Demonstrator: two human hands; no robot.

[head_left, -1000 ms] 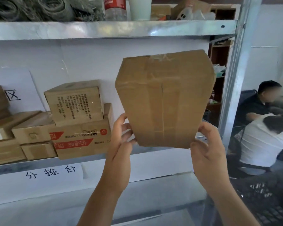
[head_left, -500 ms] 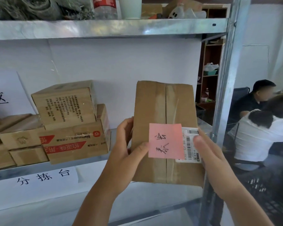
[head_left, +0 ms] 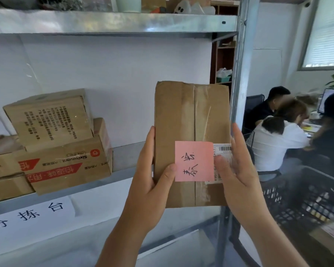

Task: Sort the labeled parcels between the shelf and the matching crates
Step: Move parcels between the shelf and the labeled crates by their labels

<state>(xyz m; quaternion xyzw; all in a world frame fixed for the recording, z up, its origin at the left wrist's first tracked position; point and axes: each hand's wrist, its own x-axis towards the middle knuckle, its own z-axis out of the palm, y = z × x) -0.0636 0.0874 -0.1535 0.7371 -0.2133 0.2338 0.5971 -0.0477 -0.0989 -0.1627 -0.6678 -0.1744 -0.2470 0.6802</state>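
Both hands, the left hand (head_left: pixel 150 182) and right hand (head_left: pixel 237 176), gripped one parcel (head_left: pixel 191 132) upright before the shelf's (head_left: pixel 123 176) right end, pink label (head_left: pixel 194 161) readable. Unsorted boxes (head_left: pixel 64 143) remained stacked; the black crate (head_left: pixel 305 201) waited beyond the right post.

Both bare forearms reach up and forward from below. The left hand (head_left: pixel 152 176) is raised upright, fingers wrapped round one side of the parcel (head_left: pixel 183 120), thumb pressed flat across its front. The right hand (head_left: pixel 237 170) mirrors it on the other side, fingers straight up along the edge, thumb on the front
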